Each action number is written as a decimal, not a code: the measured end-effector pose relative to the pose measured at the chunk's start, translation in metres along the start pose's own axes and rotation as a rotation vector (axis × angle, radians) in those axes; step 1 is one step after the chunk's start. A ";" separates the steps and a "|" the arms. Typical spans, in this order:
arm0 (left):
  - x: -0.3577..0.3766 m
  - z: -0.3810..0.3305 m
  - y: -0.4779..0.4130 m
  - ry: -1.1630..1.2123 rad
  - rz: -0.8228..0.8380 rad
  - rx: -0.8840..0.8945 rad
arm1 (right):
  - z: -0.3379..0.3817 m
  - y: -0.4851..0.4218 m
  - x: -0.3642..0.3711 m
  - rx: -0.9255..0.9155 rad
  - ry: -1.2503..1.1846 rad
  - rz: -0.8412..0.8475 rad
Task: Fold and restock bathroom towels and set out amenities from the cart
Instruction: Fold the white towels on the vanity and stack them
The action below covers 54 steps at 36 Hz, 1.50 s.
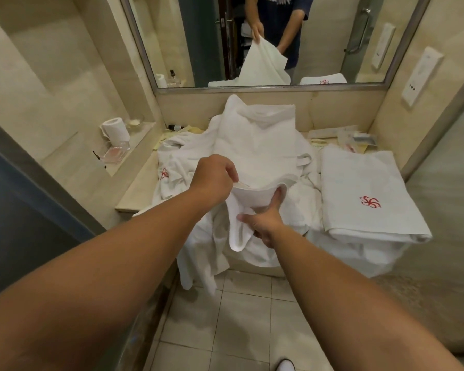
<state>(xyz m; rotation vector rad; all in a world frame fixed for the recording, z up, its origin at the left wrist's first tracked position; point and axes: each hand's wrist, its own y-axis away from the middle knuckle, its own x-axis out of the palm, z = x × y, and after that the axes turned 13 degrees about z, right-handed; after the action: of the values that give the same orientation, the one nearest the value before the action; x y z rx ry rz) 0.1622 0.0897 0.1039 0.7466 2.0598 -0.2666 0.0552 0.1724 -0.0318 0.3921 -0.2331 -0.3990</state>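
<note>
In the head view, a folded towel (364, 194) with a red emblem lies flat on the right of the counter (137, 188), and everything else is placed from it.

Just left of the folded towel, both hands hold a white towel (255, 145) by its near edge. The left hand (213, 178), the one further from the folded towel, has its fingers curled down and pinches the hem from above. The right hand (264, 223), nearer the folded towel and lower, grips the same edge from beneath, with its thumb stretched up along the cloth and its other fingers wrapped into a fold.

The towel's long axis runs away from the person. From the held edge it stretches up and back, and its far end rests bunched against the wall under the mirror (252, 36), beyond and to the left of the folded towel. One near corner hangs down below the right hand, pointing at the tiled floor (239, 317).

Under this towel, further left of the folded one, more white towels lie in a crumpled heap (172, 167) that spills over the counter's front edge. One of them shows a red emblem.

Behind the folded towel, against the back wall, lie small amenity packets (354, 137). Far to its left a toilet roll (115, 128) stands on a side ledge.
</note>
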 end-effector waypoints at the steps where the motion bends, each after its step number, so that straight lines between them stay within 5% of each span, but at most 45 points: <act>1: 0.000 -0.001 0.000 -0.024 0.019 0.005 | -0.001 -0.001 0.000 -0.019 0.062 -0.056; 7: -0.005 -0.001 -0.005 -0.152 0.022 0.047 | -0.009 -0.003 -0.019 0.092 -0.123 -0.393; 15: -0.020 0.000 -0.005 -0.248 -0.091 0.088 | -0.050 0.011 -0.098 0.491 -0.293 -0.494; 19: -0.022 -0.005 -0.001 -0.186 -0.110 0.015 | -0.064 0.020 -0.105 0.579 -0.405 -0.403; 26: -0.013 -0.012 0.005 -0.103 -0.075 -0.006 | -0.033 0.025 -0.058 0.371 -0.604 -0.014; 32: -0.020 -0.015 0.002 -0.050 -0.118 0.011 | -0.032 0.025 -0.050 0.471 -0.606 -0.122; 41: -0.029 -0.021 -0.001 0.095 -0.193 -0.049 | -0.044 0.016 -0.040 0.470 -0.690 0.004; 49: -0.026 -0.021 0.001 0.228 -0.224 -0.087 | -0.038 0.017 -0.020 0.406 -0.995 0.001; 54: -0.024 -0.013 -0.002 0.346 -0.259 -0.145 | -0.045 0.010 -0.012 0.439 -0.863 0.042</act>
<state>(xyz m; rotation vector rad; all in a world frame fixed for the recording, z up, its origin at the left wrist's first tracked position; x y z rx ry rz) 0.1623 0.0845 0.1312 0.4598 2.4779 -0.1357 0.0614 0.2003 -0.0697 0.6282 -1.1814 -0.4578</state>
